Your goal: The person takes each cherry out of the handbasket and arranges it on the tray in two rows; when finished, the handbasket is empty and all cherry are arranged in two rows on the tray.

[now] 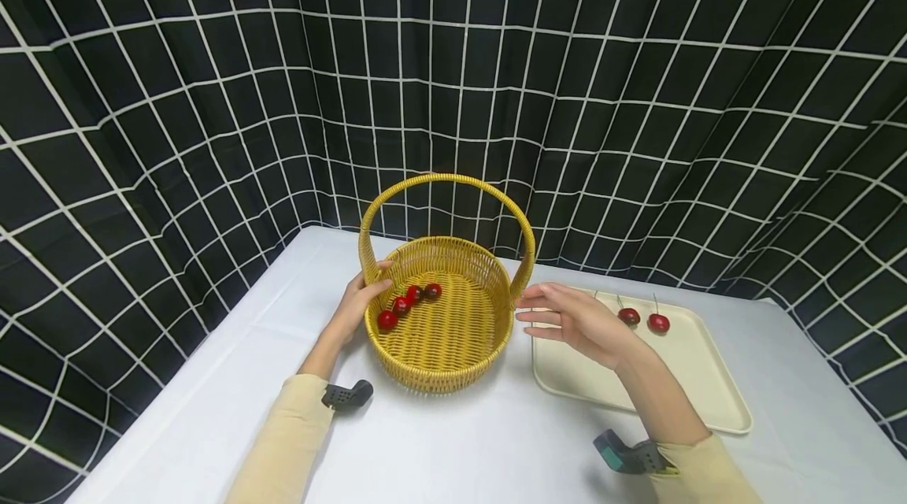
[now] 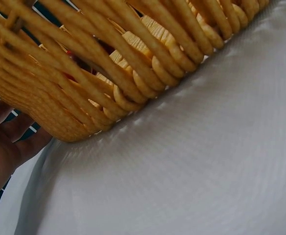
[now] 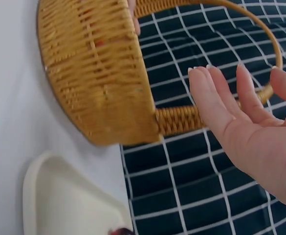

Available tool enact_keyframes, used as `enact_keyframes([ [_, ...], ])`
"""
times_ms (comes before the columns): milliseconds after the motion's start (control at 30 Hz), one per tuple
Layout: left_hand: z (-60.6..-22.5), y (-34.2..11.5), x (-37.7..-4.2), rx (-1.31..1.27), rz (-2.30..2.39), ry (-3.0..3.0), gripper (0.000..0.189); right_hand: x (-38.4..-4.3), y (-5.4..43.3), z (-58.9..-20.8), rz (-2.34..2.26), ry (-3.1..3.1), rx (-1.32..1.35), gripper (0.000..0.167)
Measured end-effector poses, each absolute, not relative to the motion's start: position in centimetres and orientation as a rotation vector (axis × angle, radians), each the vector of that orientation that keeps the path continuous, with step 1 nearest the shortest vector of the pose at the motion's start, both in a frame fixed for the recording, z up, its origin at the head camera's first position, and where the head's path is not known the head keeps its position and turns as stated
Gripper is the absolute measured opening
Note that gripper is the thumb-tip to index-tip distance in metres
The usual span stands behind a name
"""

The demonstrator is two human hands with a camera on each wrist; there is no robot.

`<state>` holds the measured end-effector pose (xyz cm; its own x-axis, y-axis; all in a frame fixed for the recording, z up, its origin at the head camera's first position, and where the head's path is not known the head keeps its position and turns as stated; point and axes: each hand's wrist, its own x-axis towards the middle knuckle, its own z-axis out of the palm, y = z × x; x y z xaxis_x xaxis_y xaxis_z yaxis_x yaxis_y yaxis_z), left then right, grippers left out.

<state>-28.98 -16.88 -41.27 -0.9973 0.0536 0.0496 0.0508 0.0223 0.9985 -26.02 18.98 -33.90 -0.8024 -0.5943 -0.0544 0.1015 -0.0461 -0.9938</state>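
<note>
A yellow wicker basket (image 1: 439,374) with a tall arched handle stands on the table. Several red cherries (image 1: 401,305) lie along the left inside of it. My left hand (image 1: 354,305) grips the basket's left rim beside the handle's foot; in the left wrist view that hand (image 2: 6,142) is partly cut off by the frame. On the other side, my right hand (image 1: 577,320) has its fingers extended near the right foot of the handle, holding nothing. The right wrist view shows this hand (image 3: 245,117) with fingers slightly spread.
To the right, a cream tray (image 1: 708,386) lies partly under my right forearm. Two stemmed cherries (image 1: 658,323) sit near its far edge. White cloth (image 1: 453,449) covers the table, and a black grid-patterned curtain (image 1: 453,55) hangs behind and at both sides.
</note>
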Motion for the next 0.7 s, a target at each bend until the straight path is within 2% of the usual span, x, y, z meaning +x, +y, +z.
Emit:
enact_keyframes([
  [267,-41.3,-16.9,-28.8,0.104,2.225,2.213,0.046,-26.8,15.7,-34.3,-1.892,1.734,-0.500,0.027],
  [533,-41.3,-16.9,-28.9,0.119,2.238,2.214,0.044,-28.0,13.1,-35.1,-1.884,1.748,-0.396,0.047],
  [700,-41.4,-17.0,-29.0,0.156,2.237,2.239,0.044,-29.0,11.4,-35.6,-1.913,1.747,-0.346,0.053],
])
